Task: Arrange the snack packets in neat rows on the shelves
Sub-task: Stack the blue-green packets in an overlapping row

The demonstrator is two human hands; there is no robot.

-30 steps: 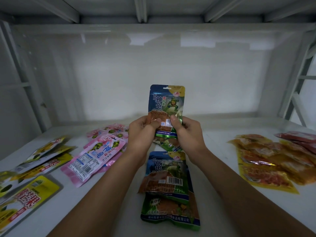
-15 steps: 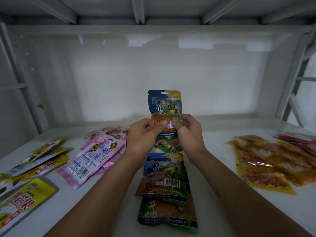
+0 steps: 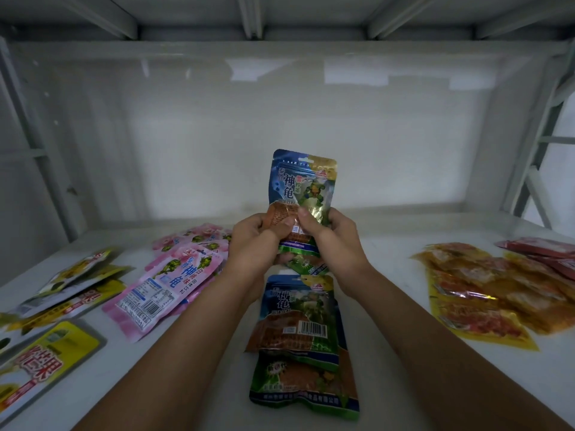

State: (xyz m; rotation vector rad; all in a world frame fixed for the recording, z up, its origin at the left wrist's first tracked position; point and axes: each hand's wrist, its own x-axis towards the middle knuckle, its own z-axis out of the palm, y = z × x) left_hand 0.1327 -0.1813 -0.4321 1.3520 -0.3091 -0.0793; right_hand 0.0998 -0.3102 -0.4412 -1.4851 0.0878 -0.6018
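Blue snack packet [image 3: 301, 188] upright between both hands' grip.

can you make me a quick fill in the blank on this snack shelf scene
1. Both hands hold a blue packet that stands ____.
2. The pink packets lie to the ____ of the arms.
3. The orange packets lie on the ____ side of the shelf.
4. Below the hands, blue packets lie in an overlapping ____.

Missing words: upright; left; right; row

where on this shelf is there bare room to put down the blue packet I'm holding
Bare shelf lies between the blue packet row and the orange packets, and along the back wall behind both hands. The left side is crowded with pink packets and yellow packets.
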